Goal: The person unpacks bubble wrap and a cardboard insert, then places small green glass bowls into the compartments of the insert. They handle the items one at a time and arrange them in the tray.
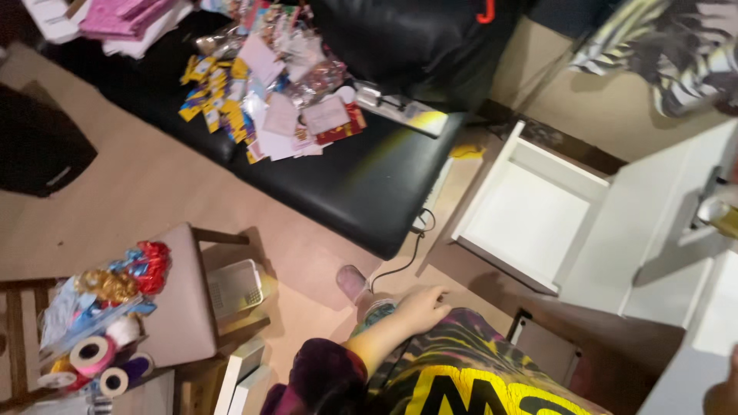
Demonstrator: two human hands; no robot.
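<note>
The black couch (361, 184) was the biggest thing below me, and one end of its seat was heaped with loose cards, pink and white envelopes and small yellow-and-blue packets (265, 96). Next in size came the white drawer (530, 211), pulled out of the white cabinet (661, 253) to my right; its inside was bare white board. To my left stood a stool with a pale padded seat (181, 307), carrying a clear bag of shiny gift bows (108, 296) in red, gold and blue, with rolls of ribbon and tape (96, 357) at its near edge. Just beside the stool a small white slotted box (234, 288) sat on the floor.

The thing I was at was a small jar-like container (378, 310) on the beige floor near my knee, close to the couch's corner and a black cable (400, 261). Only its rounded, glassy, blue-green top showed; the rest was hidden, so I could not tell what was in it.

My left hand (421, 306) lay over that container, fingers curled loosely down against it, touching it, though I could not tell whether they gripped it. My right hand (723, 396) barely showed at the lower right corner, and I could not tell how open it was.
</note>
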